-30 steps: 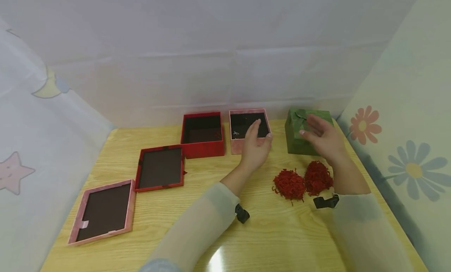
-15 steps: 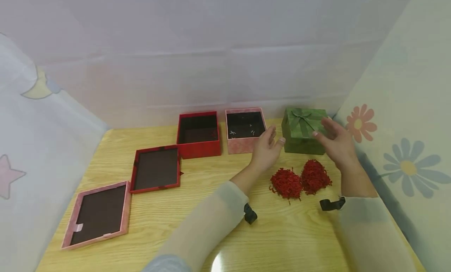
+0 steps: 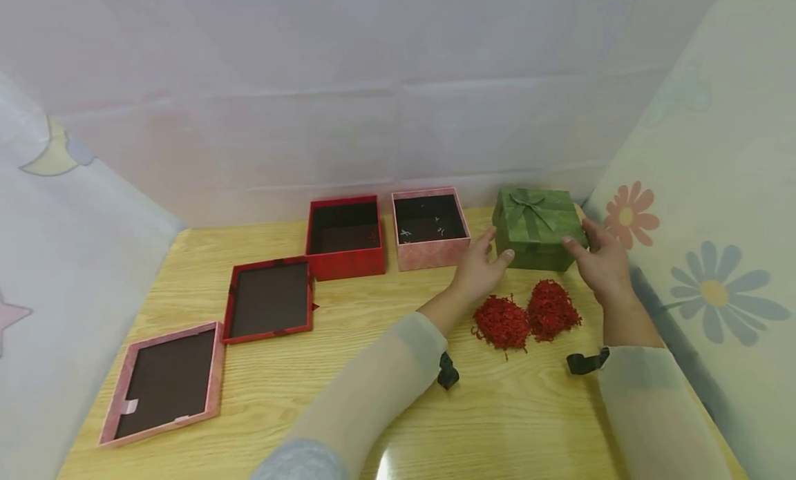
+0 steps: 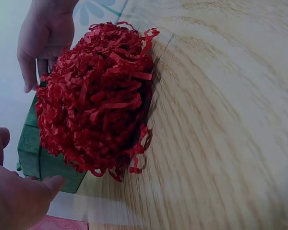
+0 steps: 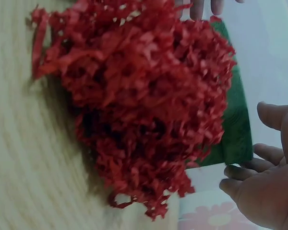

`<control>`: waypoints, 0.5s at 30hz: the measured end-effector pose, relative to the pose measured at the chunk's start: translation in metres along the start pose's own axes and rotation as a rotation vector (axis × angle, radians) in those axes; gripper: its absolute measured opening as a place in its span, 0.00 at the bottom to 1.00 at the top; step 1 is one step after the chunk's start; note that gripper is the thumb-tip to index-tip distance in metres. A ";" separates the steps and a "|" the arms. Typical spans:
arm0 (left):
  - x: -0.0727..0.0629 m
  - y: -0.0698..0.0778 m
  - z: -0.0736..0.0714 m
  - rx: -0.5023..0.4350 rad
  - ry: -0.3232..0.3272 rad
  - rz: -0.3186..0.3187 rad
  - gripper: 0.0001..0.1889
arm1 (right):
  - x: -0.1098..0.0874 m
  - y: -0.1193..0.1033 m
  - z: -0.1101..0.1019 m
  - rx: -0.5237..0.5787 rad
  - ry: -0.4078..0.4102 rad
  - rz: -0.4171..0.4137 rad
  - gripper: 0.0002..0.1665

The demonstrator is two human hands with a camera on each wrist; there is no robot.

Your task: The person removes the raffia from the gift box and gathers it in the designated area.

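Note:
A green gift box with its lid on and a ribbon bow stands at the back right of the table. My left hand is at its left front corner, thumb and fingers spread apart. On the other side my right hand has its fingers along the box's right side and its thumb near the front top edge. In the right wrist view, the fingers lie right by the green side. Two heaps of red shredded paper, a left heap and a right heap, lie in front of the box.
Left of the green box stand a pink box and a red box, both lidless, with small paper bits inside. An upturned red lid and pink lid lie further left. Fabric walls edge the table.
Both hands have moved to the green box, the left one going right from in front of the pink box. The right hand has shifted from over the box's top to its right side.

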State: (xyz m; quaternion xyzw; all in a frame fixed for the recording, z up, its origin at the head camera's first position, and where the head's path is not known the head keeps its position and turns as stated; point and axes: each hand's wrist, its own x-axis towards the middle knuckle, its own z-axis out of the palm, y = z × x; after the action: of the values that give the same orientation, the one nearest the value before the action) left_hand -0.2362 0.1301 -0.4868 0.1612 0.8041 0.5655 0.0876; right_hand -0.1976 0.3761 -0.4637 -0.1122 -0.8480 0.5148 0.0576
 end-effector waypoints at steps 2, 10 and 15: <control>0.002 0.001 0.002 0.021 -0.007 -0.029 0.36 | 0.002 0.006 -0.001 0.033 -0.008 0.020 0.52; 0.010 -0.006 0.009 0.049 -0.022 -0.171 0.37 | 0.009 0.020 0.000 0.235 -0.116 0.134 0.54; 0.012 -0.007 0.012 0.031 -0.012 -0.192 0.36 | 0.012 0.027 0.000 0.362 -0.181 0.149 0.54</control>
State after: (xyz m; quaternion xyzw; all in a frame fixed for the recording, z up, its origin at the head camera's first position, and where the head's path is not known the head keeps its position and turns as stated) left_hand -0.2445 0.1428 -0.4973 0.0884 0.8240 0.5410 0.1437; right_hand -0.2059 0.3908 -0.4877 -0.1157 -0.7326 0.6697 -0.0381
